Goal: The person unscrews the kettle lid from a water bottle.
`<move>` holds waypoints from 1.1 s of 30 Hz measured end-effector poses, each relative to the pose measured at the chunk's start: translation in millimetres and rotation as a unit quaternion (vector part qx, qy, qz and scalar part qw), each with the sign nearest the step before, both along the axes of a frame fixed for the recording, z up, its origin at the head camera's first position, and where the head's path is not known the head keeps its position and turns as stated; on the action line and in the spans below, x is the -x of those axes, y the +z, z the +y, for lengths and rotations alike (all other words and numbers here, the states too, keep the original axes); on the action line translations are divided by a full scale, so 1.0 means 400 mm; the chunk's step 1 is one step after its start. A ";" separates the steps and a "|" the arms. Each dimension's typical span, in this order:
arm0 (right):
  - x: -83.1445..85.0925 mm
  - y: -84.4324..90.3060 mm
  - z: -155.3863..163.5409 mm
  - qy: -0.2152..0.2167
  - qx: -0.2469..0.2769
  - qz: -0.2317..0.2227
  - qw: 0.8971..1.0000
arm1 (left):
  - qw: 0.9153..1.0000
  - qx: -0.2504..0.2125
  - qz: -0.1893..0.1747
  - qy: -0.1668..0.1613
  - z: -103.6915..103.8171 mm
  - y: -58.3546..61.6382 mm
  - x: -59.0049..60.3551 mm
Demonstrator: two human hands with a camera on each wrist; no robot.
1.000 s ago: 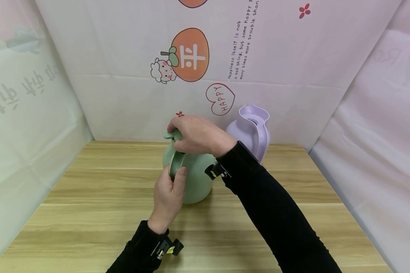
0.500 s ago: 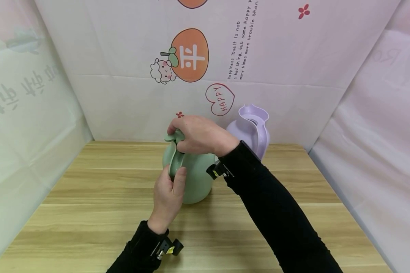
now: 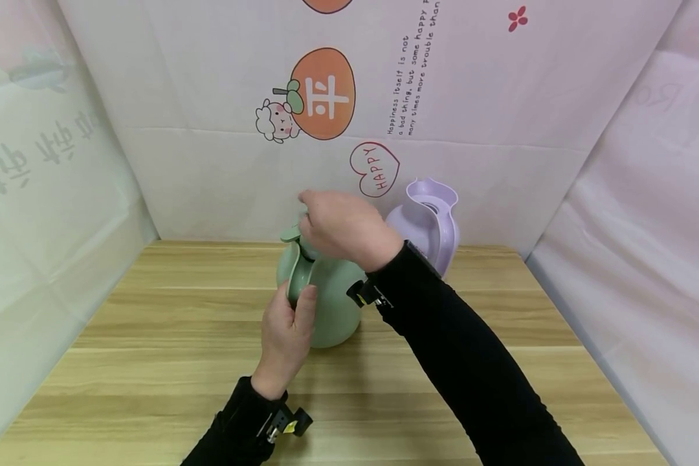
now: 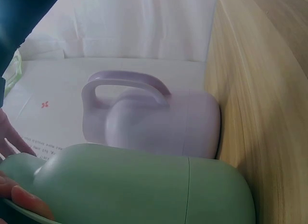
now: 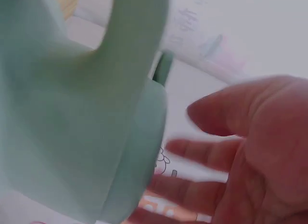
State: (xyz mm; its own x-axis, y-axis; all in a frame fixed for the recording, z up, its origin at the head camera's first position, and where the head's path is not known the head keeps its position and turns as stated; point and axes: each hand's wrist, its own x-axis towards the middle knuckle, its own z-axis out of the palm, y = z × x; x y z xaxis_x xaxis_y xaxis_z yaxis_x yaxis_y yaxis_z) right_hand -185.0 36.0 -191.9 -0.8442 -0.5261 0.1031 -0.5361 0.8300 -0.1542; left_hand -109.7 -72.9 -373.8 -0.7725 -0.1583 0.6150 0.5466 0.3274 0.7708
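A pale green thermos jug (image 3: 339, 304) stands upright on the wooden table. My left hand (image 3: 284, 333) grips its handle (image 3: 300, 281) low down, thumb along the near side. At the top, my right hand (image 3: 349, 230) is beside the green lid (image 3: 290, 234), hiding part of it in the head view. From the right wrist, the fingers of that hand (image 5: 274, 137) show spread and loosely bent, with a gap between the thumb and the lid (image 5: 139, 147). The lid sits in the mouth of the jug (image 5: 62, 123), its small tab (image 5: 164, 67) sticking out.
A lilac thermos jug (image 3: 410, 228) of similar shape stands behind to the right, close to the back cloth (image 3: 221, 181); its handle (image 4: 127, 79) shows in the left wrist view. White printed cloth encloses the wooden table (image 3: 180, 323) at the back and both sides.
My right hand has released the lid and lifted slightly up and right, its fingers loosening. Earlier the lid's tab shifted a little. The left hand and the jug have stayed in place.
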 end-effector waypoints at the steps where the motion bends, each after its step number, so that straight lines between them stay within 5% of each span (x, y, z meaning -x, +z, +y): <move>1: -0.004 -0.003 -0.006 -0.027 -0.005 0.012 1.000 | 1.000 0.000 0.000 -0.001 0.000 0.000 0.000; 5: -0.017 -0.015 -0.031 -0.118 -0.032 0.034 0.992 | 1.000 -0.003 -0.007 -0.001 0.001 0.001 0.000; 8: -0.021 -0.022 -0.042 -0.138 -0.065 0.047 0.987 | 1.000 -0.006 -0.013 -0.002 0.002 0.001 0.001; 22: -0.005 -0.007 -0.035 -0.091 -0.096 0.016 0.991 | 1.000 -0.005 -0.012 -0.001 0.001 0.000 -0.001; 33: 0.001 -0.015 -0.029 -0.063 -0.056 0.027 0.996 | 1.000 -0.001 -0.005 -0.003 0.005 0.002 -0.003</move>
